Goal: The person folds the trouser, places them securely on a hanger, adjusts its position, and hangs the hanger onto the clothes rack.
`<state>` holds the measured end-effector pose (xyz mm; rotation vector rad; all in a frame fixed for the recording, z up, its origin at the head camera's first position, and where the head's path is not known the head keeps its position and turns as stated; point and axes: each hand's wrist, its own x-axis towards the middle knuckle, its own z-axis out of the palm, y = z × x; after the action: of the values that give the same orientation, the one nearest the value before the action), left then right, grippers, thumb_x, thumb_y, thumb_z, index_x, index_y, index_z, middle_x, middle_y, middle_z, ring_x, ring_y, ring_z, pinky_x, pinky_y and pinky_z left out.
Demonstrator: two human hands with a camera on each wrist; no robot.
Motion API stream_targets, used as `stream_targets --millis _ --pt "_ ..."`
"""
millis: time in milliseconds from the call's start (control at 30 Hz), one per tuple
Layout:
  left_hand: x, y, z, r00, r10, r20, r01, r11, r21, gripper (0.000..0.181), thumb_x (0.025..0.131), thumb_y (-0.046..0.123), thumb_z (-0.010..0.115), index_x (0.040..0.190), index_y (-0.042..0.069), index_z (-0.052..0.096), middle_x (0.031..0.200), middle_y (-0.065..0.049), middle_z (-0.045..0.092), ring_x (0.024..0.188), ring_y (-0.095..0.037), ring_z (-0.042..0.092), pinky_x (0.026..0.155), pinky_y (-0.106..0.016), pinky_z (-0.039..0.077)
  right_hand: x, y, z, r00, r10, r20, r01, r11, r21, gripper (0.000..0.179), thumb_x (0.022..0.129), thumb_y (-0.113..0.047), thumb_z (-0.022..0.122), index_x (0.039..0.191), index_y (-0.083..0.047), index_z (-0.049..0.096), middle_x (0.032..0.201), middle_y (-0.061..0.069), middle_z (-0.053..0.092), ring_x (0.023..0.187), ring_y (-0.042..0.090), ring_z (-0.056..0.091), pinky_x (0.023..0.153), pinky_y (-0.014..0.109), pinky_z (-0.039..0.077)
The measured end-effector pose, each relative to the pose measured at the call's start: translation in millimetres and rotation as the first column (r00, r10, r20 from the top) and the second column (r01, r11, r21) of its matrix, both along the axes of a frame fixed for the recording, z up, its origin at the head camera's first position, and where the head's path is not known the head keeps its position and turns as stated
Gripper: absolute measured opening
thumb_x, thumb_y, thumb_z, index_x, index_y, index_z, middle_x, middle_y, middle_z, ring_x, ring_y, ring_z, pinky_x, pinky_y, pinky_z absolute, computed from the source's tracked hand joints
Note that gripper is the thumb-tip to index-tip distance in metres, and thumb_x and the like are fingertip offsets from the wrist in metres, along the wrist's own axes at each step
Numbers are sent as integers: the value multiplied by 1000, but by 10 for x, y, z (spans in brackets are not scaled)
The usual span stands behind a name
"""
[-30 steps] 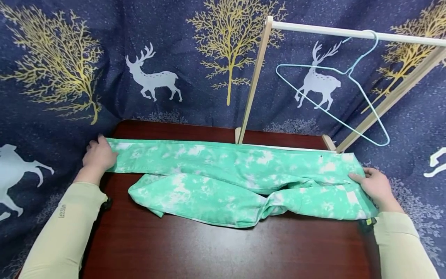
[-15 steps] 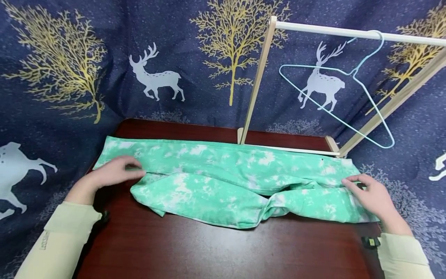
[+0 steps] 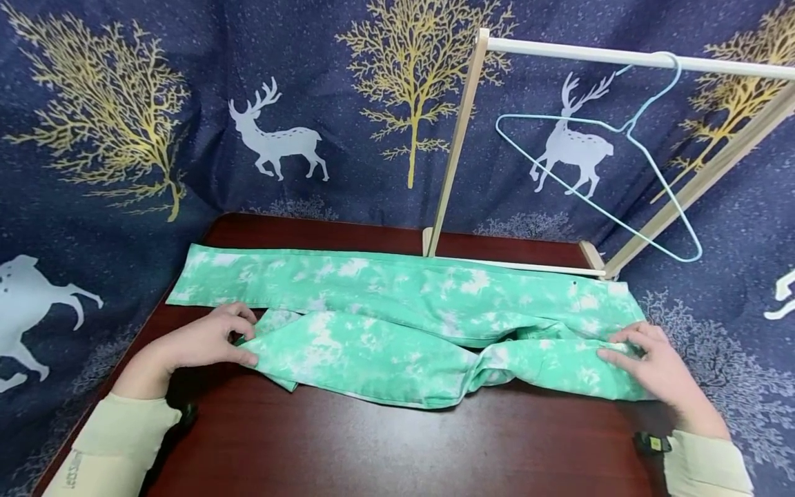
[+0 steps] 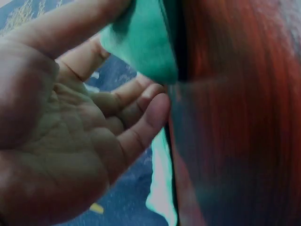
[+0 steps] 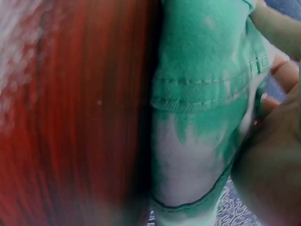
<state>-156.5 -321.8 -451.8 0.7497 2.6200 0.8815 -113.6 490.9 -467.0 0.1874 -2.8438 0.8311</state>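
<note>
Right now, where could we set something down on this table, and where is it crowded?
Bare: between the sleeves, the table in front of the green trousers; a strip behind them, left of the wooden rack. Crowded: the trouser-covered middle, with the left hand and right hand near either end.

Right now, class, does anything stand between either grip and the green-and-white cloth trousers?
Nothing visible: the left grip touches the trousers at a leg end, the right grip at the waist end. The pale-blue triangular hanger hangs clear.
</note>
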Motion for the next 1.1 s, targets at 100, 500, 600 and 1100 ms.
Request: stream_targets --millis 100,500,600,1100 --pt "53 -100 14 996 27 -85 -22 998 57 36 98 28 90 77 31 60 129 -5 64 120 -22 55 89 -31 49 81 28 51 999 -39 -16 37 995 -97 12 96 -15 91 100 -11 81 114 -10 68 111 -9 50 89 11 35" --pt "448 -557 185 916 384 -119 -348 906 241 22 103 14 82 90 18 66 81 5 54 72 -16 49 63 -29 38 539 234 78 970 -215 -114 169 932 -320 5 102 7 77 104 10 73 127 -30 64 123 -10 55 91 3 43" --pt "492 -622 180 916 381 -121 -353 913 205 26 90 11 94 100 19 72 85 6 65 75 -13 55 66 -24 42 575 253 50 967 -251 -51 227 932 -282 14 105 -7 79 108 7 75 122 -35 61 116 -15 51 87 1 42" --pt "485 -988 39 841 522 -139 -538 834 -123 27 105 33 81 107 6 83 113 -23 78 94 -27 71 76 -34 52 518 379 76 944 -302 137 318 941 -113 50 108 -35 78 145 -3 68 120 -36 53 86 -11 58 65 18 52"
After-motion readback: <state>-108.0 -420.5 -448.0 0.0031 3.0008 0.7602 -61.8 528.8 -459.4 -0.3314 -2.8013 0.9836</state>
